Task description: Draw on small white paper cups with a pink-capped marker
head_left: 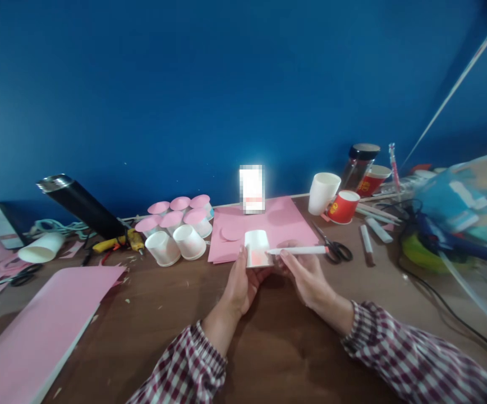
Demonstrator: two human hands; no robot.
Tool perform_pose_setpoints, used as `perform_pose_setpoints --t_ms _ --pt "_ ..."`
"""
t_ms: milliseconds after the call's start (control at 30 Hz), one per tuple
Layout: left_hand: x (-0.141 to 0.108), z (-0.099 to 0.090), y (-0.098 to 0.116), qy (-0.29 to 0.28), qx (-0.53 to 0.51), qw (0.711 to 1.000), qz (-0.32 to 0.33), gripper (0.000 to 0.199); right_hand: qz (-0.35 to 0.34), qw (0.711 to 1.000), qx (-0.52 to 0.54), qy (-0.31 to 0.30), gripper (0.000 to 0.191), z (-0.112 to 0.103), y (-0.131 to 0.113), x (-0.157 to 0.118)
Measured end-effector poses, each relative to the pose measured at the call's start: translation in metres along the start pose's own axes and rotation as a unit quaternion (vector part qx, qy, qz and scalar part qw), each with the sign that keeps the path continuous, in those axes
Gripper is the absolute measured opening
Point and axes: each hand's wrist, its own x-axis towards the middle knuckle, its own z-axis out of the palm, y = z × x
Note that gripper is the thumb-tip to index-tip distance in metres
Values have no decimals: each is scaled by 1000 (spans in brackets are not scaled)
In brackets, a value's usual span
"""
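My left hand point(243, 283) grips a small white paper cup point(257, 241), thumb along its left side and fingers beneath. An orange-pink patch marks the cup's lower front. In my right hand point(308, 275) is a white marker pen point(302, 251) with an orange-red end, held nearly level. Its tip points left and reaches the cup's right side; whether it touches is too blurred to tell. Pink paper sheets point(285, 216) lie just behind the cup, with a cut pink circle point(230, 233) on top.
Several pink-topped cups point(171, 221) and two white cups point(189, 242) stand left of centre. Pink sheets point(54, 325) lie at the left, near a black flask point(83, 205). Black-handled scissors point(339, 251), markers point(366, 242) and a red cup point(344, 206) are right. A blue wall rises behind.
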Motion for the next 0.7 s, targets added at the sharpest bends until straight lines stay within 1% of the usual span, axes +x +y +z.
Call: perform_pose_setpoints --t_ms 133,200,333,533,700 --pt "1 -1 2 15 -9 1000 1 49 1 999 3 -33 21 2 -4 -2" --pt "2 -2 3 16 -11 1000 -5 49 5 1000 16 -26 20 2 -4 -1" --pt "2 -1 4 21 -10 999 -22 50 19 999 42 9 23 1 -2 1" --pt "1 0 4 27 -19 999 -18 45 31 999 33 -8 24 0 0 1" --pt "1 -1 4 27 -21 999 -12 45 29 998 47 -17 22 0 0 0"
